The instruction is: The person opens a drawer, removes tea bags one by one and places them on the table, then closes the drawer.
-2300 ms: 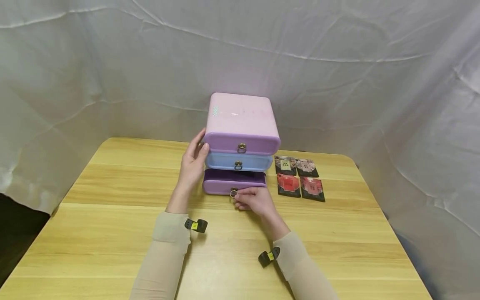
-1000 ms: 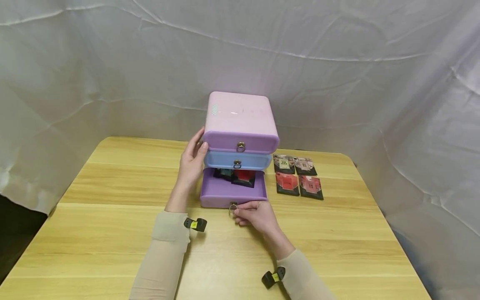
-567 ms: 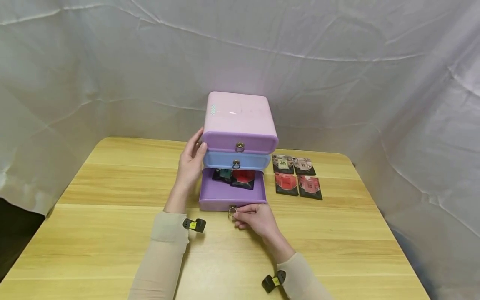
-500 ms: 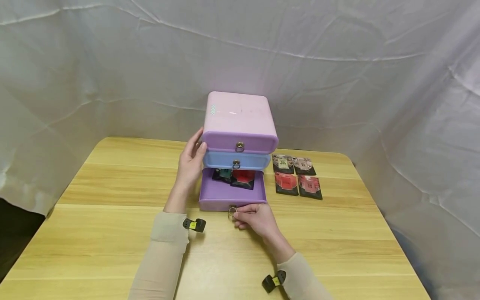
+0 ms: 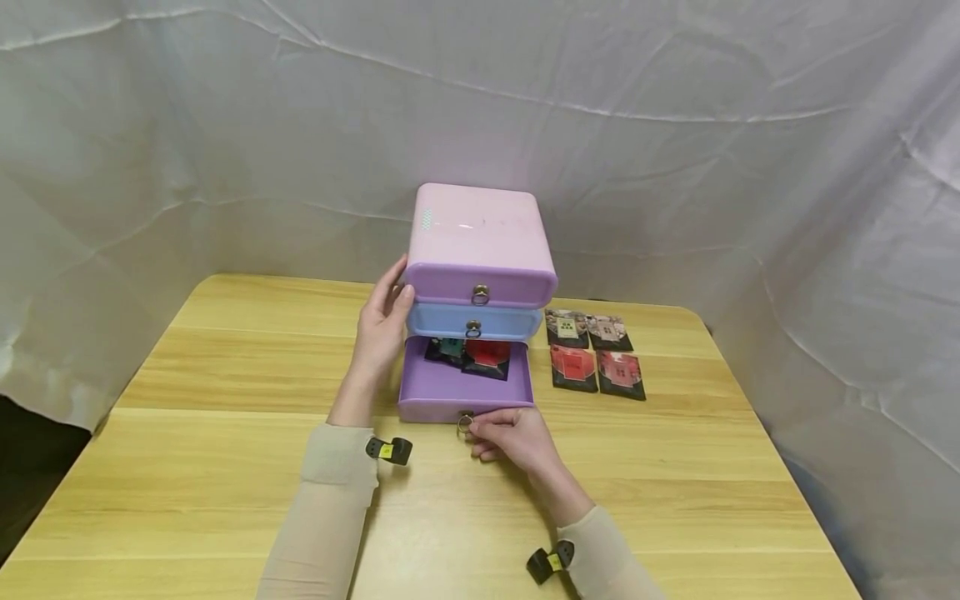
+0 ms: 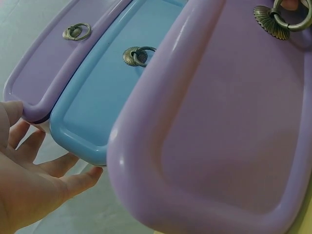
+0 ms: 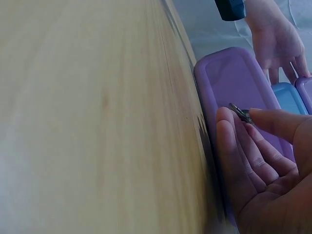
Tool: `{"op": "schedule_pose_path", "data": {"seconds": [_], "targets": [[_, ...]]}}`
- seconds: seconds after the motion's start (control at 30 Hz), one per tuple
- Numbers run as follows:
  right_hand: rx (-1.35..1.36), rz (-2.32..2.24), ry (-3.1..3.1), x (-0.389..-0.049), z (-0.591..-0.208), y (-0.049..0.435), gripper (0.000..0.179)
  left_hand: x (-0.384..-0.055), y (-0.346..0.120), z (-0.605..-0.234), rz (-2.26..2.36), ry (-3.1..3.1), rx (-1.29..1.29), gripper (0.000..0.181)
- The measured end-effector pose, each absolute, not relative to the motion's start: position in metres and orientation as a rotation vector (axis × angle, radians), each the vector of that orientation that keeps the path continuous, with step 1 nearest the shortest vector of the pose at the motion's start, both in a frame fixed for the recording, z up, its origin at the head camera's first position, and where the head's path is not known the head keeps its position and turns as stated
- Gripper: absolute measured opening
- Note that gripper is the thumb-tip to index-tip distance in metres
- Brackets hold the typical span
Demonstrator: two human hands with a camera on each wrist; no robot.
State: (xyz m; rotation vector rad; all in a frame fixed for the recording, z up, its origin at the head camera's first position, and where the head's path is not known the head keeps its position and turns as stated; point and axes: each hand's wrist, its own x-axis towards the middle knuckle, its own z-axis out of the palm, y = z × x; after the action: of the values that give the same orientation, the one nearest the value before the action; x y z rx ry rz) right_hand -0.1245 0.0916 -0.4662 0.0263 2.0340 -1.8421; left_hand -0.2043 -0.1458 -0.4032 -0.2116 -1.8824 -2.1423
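A small drawer cabinet (image 5: 480, 225) with a pink top stands at the back of the table. Its bottom purple drawer (image 5: 435, 410) is pulled out, while the blue drawer (image 5: 442, 320) and the top purple drawer (image 5: 442, 283) are in. My right hand (image 5: 519, 437) pinches the ring pull (image 7: 235, 110) of the bottom drawer between thumb and fingers. Along the cabinet's left side rests my left hand (image 6: 39, 180), fingers extended and spread against it. Two packets lie at the back of the open drawer: a red and black packet (image 5: 487, 358) and a teal and black packet (image 5: 447, 348), both partly under the blue drawer.
Several flat packets (image 5: 574, 368) lie in two rows on the table (image 5: 225, 467) right of the cabinet. A pale cloth (image 5: 300, 125) hangs close behind the cabinet and along both sides. Each wrist carries a small black camera (image 5: 390, 451).
My right hand has drawn the bottom drawer out toward me, bringing the two packets inside into view. Over the last half second it has held nearly still. My left hand has stayed against the cabinet.
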Motion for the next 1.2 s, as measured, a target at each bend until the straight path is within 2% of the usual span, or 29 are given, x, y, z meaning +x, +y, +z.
{"op": "schedule_pose_path", "data": {"seconds": [0.7,1.0,1.2], "targets": [[-0.076,-1.654,2.059,-0.127,-0.459,0.106,0.03,-0.205,-0.145,-0.403,-2.161,-1.862,-0.202,0.05],[-0.179,-1.619,2.075,-0.127,-0.441,0.116,0.039,-0.204,-0.144,-0.402,-2.175,-1.859,-0.185,0.05],[-0.207,-1.708,2.128,-0.129,-0.43,0.121,0.037,-0.204,-0.145,-0.403,-2.165,-1.875,-0.183,0.051]]}}
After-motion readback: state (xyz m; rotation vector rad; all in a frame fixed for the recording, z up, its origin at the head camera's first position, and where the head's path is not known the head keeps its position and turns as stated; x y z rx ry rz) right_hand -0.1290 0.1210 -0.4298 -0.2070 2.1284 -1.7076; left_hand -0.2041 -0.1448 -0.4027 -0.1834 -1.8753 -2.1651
